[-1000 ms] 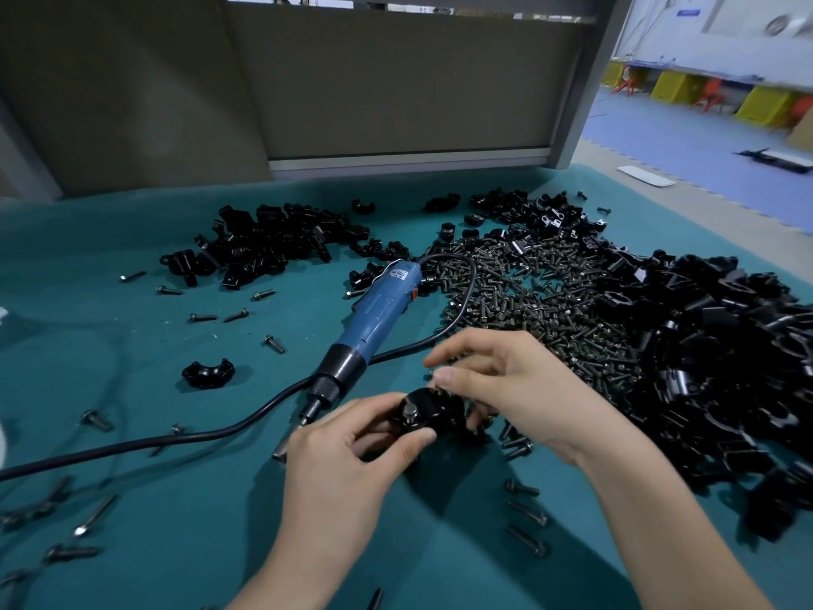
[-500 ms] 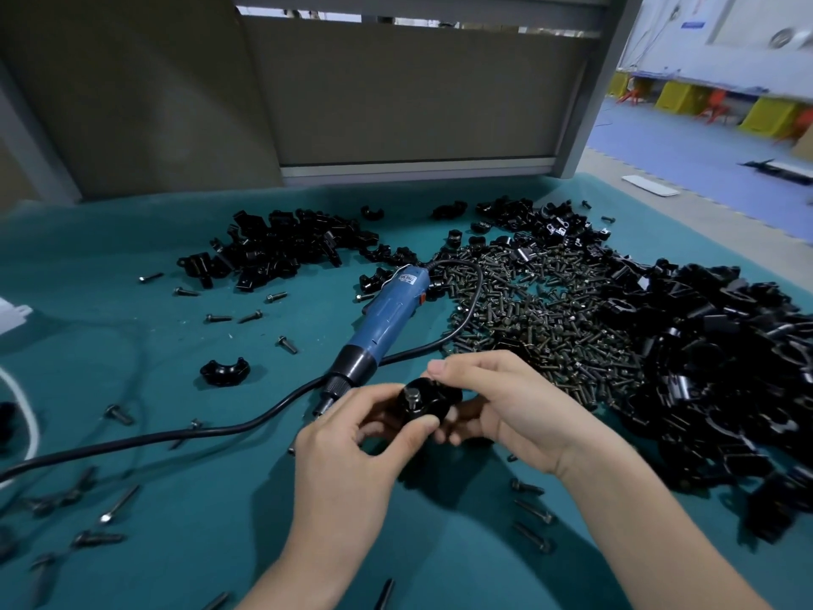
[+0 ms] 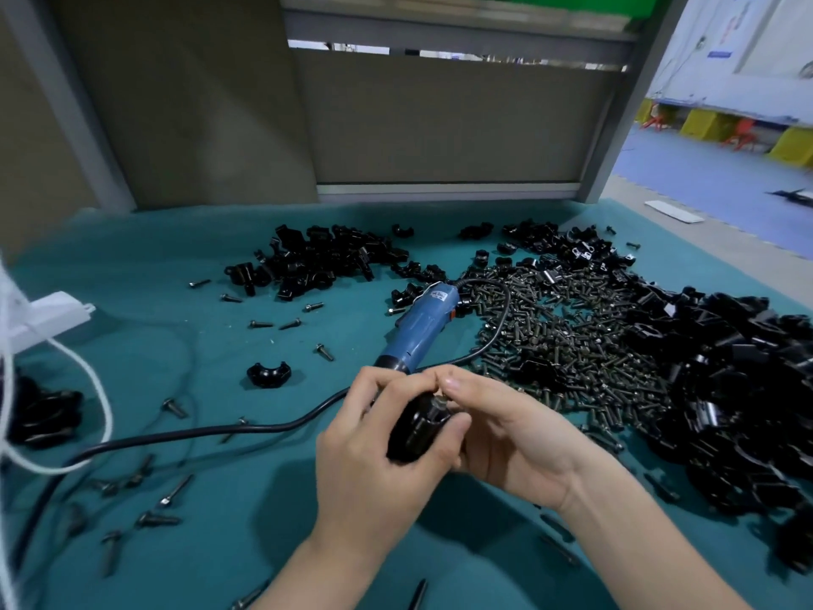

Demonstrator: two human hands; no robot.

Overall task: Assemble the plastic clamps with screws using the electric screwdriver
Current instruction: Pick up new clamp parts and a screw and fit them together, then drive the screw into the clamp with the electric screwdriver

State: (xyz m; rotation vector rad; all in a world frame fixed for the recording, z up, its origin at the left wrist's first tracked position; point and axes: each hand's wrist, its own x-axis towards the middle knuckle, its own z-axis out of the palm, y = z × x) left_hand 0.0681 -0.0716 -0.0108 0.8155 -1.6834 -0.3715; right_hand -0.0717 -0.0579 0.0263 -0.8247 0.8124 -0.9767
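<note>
Black plastic clamp [image 3: 418,427] is at frame centre, held between both my hands. Dark metal screw [image 3: 439,403] sits in its top hole and looks barely started. Risk: it goes in cocked and cross-threads, or drops out when I let go to fetch the blue electric screwdriver [image 3: 420,334] lying at 12 o'clock. Left hand [image 3: 374,455] is wrapped round the clamp body. Right hand [image 3: 506,433] pinches the screw head from 3 o'clock. Loose screw heap [image 3: 572,345] is at 2 o'clock.
</note>
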